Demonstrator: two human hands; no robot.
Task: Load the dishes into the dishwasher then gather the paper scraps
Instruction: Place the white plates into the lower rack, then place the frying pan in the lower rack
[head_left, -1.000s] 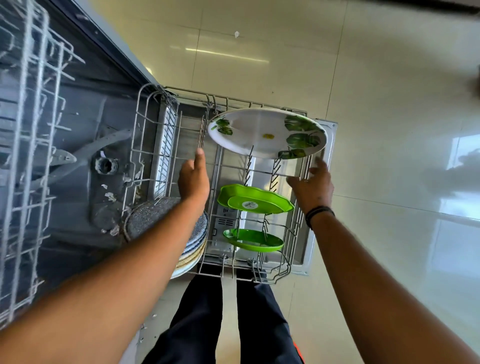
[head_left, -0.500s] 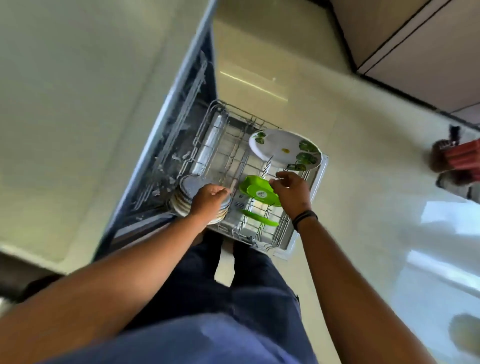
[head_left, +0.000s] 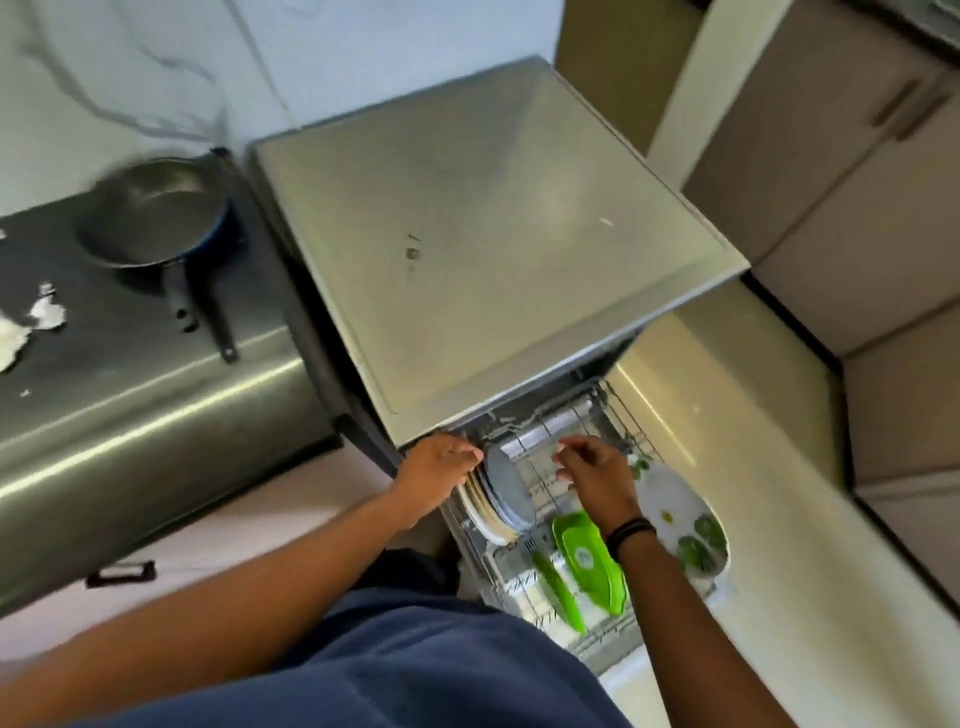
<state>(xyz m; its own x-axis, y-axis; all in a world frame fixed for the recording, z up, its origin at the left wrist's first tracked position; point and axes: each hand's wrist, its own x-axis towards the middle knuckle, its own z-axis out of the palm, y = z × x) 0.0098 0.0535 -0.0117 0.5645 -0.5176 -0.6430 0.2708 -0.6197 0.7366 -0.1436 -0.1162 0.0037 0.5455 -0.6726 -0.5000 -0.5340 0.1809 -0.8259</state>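
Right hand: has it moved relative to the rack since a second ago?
Yes. The right hand has left the rack's outer rim by the white leaf-print plate and now hovers over the rack's middle, nearer the stacked plates.

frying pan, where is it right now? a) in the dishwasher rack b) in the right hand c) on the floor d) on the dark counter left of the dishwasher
d: the frying pan sits on the dark counter to the left of the dishwasher, apart from both hands, which are down at the rack.
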